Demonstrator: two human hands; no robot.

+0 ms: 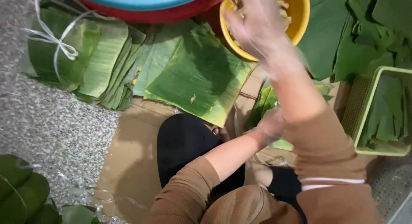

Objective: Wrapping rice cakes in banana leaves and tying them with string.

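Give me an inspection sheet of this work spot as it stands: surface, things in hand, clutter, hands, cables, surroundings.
Surface: brown cardboard sheet over a speckled stone floor.
Job's things: yellow bowl holding pale pieces; square-cut banana leaves laid flat beside it.
Clutter: tied leaf bundle; green basket with folded leaves; loose leaf pile; wrapped green parcels.
Grippers: right hand blurred, over the bowl, grip unclear; left hand low by a leaf, mostly hidden behind the right forearm.
Cables: nothing seen; only white plastic string on the bundle.
Surroundings: red-and-blue basin at the top edge.
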